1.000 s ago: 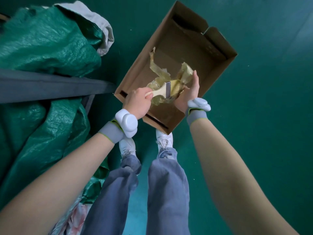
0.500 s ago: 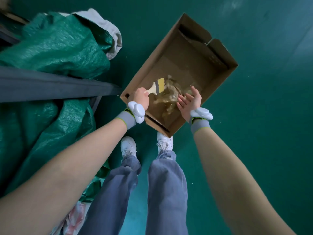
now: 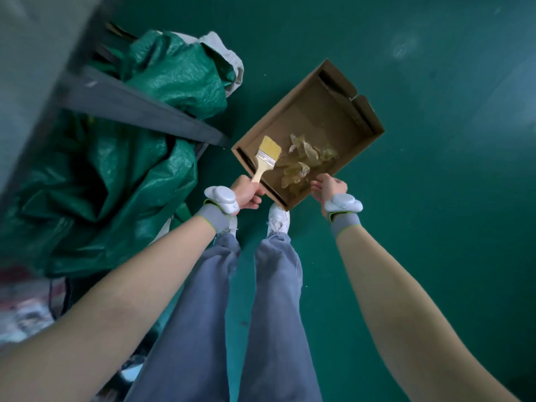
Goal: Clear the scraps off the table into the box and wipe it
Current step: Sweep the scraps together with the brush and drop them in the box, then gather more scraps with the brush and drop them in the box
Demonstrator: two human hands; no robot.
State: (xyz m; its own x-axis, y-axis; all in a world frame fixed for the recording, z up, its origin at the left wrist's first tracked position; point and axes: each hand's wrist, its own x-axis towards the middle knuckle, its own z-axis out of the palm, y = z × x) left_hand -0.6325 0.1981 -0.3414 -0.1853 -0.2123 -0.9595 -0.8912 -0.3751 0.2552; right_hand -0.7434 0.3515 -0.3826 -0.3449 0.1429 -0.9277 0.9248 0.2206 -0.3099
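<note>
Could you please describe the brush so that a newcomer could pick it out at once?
Find the open cardboard box on the green floor. Over its near left corner, the left hand holds the paintbrush: pale wooden handle, metal band, yellow bristles, unlike the crumpled translucent scraps beside it.

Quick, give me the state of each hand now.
Left hand: closed on the paintbrush handle.
Right hand: open, holding nothing.

The left hand (image 3: 246, 192) grips a paintbrush (image 3: 265, 158) over the cardboard box (image 3: 365, 146) on the green floor (image 3: 435, 227); yellowish scraps (image 3: 301, 163) lie inside, and the right hand (image 3: 329, 187), fingers loose, hovers at its near edge.
</note>
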